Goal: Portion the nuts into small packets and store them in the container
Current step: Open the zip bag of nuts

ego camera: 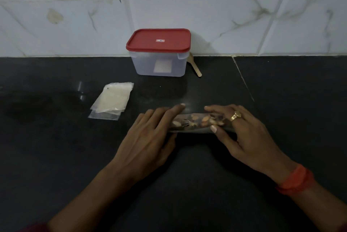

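Near the front of the dark counter (56,156), a clear bag of nuts (195,121) lies on its side, and both hands are on it. The left hand (150,138) rests over the bag's left end with fairly straight fingers pressing down — its thumb is hidden, so whether it also pinches I cannot tell. The right hand (242,130) curls over the right end, thumb against the near edge, gripping the plastic; likely the two steady the bag so it can be opened without spilling. Just to the left lies a stack of small empty packets (110,100), within reach for filling. Behind, against the tiled wall (244,6), the container (159,63) stands well apart with its red lid (159,40) on and a wooden spoon (196,68) beside it — no packet looks filled, so portioning seems barely begun.
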Tool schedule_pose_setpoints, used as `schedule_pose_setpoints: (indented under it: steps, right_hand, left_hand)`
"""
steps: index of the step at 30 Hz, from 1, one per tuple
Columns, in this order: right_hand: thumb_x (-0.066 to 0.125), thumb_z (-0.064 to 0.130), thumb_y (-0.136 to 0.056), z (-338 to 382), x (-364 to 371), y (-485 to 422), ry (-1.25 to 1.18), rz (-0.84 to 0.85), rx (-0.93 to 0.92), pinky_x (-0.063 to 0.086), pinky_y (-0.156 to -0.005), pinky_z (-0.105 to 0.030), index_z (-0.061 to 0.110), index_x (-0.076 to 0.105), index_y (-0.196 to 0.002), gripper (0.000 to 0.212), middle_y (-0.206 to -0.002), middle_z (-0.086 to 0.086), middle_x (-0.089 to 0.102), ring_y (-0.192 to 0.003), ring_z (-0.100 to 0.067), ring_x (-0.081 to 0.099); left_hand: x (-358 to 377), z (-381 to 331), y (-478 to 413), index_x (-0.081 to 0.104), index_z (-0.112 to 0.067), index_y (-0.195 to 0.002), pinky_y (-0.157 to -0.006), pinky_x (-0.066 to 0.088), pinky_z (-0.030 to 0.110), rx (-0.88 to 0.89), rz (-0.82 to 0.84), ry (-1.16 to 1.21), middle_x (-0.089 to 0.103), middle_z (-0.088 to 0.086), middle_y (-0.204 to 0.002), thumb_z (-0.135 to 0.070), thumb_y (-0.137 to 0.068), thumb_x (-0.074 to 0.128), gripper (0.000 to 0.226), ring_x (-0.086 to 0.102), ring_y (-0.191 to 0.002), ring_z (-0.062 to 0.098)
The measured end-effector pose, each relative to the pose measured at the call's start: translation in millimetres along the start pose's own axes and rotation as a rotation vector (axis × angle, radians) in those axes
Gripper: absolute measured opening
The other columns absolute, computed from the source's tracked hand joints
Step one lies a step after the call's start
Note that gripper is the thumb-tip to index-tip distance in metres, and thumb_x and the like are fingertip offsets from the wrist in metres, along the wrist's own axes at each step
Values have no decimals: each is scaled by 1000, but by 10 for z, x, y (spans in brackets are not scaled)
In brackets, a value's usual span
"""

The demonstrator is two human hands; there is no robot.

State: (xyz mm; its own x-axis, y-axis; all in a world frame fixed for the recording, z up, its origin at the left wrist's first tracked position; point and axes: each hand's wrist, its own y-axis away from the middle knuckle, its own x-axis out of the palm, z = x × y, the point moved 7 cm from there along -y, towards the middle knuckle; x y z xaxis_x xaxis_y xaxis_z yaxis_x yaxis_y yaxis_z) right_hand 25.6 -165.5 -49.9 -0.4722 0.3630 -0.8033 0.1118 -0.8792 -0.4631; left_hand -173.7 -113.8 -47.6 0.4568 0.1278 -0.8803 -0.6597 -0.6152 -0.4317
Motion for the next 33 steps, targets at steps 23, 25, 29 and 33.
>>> schedule_pose_setpoints:
  steps: [23,25,29,33]
  right_hand:
    - [56,54,-84,116,-48,30,391,64,-71,49,-83,-33,28,62,-131,54,-112,7,58,-100,-14,55]
    - [57,54,-84,86,-18,12,376,104,-42,49,-86,-32,30,60,-132,54,-116,8,54,-105,-13,53]
    - [53,57,-84,134,-20,0,336,109,-42,45,-86,-29,34,62,-116,40,-111,12,56,-101,-9,54]
    - [46,64,-83,227,-2,35,372,112,-76,43,-87,-32,34,64,-115,46,-107,14,66,-99,-11,64]
  left_hand:
    - [-40,-47,-12,56,-23,-134,-101,47,39,1,43,-269,59,4,-137,-46,-86,63,54,57,-122,23]
    - [-38,-27,-40,56,-23,-132,-99,48,41,-7,47,-284,54,6,-138,-48,-84,61,54,53,-121,24]
    - [-39,-50,-41,63,-24,-117,-82,50,35,61,13,-314,59,4,-119,-45,-82,60,41,56,-101,21]
    - [-1,-92,-9,62,-27,-109,-73,42,25,97,40,-258,65,-1,-106,-42,-84,57,30,58,-90,15]
